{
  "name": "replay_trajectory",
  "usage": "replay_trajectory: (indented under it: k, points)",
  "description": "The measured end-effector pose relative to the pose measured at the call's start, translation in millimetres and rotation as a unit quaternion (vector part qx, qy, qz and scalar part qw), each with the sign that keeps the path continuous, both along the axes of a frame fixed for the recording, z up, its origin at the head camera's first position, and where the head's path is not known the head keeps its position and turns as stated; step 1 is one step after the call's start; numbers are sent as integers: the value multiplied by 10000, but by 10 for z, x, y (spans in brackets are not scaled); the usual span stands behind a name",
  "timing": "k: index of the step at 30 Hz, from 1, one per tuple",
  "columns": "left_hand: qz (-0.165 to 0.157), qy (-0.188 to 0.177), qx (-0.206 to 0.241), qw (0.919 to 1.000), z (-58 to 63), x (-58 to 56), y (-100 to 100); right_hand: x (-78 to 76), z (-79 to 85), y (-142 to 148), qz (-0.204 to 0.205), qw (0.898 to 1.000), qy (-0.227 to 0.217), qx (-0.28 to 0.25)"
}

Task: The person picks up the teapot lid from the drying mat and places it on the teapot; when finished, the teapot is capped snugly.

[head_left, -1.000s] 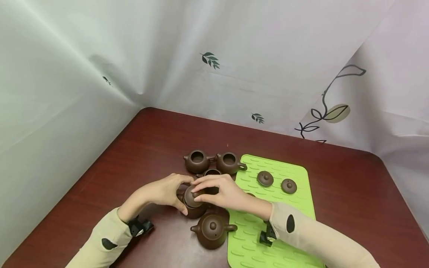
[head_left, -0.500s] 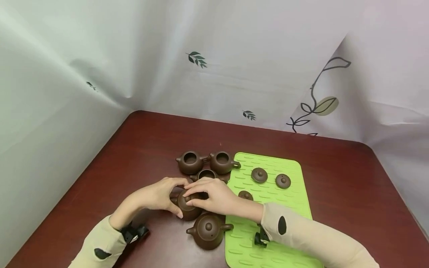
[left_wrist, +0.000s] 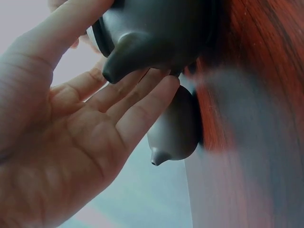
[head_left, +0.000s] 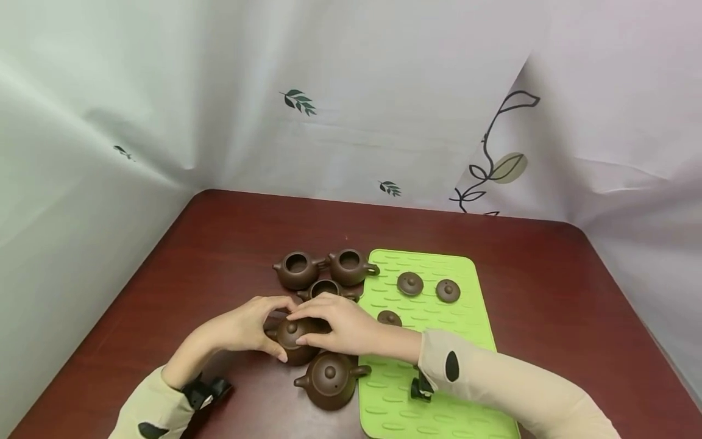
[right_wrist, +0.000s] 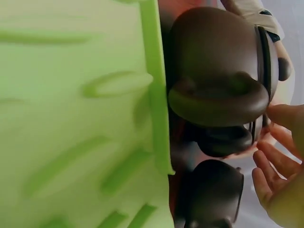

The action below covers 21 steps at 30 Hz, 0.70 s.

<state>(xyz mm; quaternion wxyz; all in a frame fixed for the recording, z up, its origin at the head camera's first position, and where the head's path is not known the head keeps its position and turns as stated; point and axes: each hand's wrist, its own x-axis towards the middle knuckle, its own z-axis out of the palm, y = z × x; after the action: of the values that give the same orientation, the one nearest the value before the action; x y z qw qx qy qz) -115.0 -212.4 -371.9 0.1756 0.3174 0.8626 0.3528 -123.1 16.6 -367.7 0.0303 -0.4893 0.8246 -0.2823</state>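
A small dark brown teapot, its lid seated on top, stands between both hands. My left hand holds it at the spout side, thumb on the near side and fingers behind. The left wrist view shows the spout between thumb and fingers. My right hand is over the handle side. Its thumb and fingertips are spread around the lid's knob, which shows between them. Just in front stands another lidded teapot, which covers part of the held one in the right wrist view.
Behind the hands sit three lidless teapots: a left one, a right one and a nearer one. The green mat carries three loose lids, among them a far lid. A pale patterned curtain borders the red-brown table.
The lid, tilted at the teapot's opening a second ago, now lies level on it. My right thumb and fingertips have spread away from its knob. The head view has shifted to the right.
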Motion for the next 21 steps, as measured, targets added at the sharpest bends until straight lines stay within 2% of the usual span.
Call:
replay_trajectory:
  k: [3, 6, 9, 12, 15, 18, 21]
  points:
    - [-75, 54, -40, 9999, 36, 26, -14, 21, -5, 123, -31, 9997, -220, -89]
    - [-130, 220, -230, 9994, 136, 70, -35, 26, -5, 258, -102, 9992, -335, -176]
    - [-36, 552, -430, 9975, 267, 111, -60, 8, -2, 417, -209, 9989, -282, -301]
    - [160, 842, -362, 9957, 348, 105, -90, -12, 7, 630, -367, 9987, -137, -327]
    - [220, 1157, -70, 9930, 345, 29, -108, -28, 8, 864, -463, 9985, 0, -278]
    - [217, 1433, 253, 9891, 305, -105, -92, -42, 5, 1064, -499, 9982, 55, -314]
    - [260, 1740, 384, 9837, 268, -258, -54, -37, 7, 1225, -619, 9973, 73, -399]
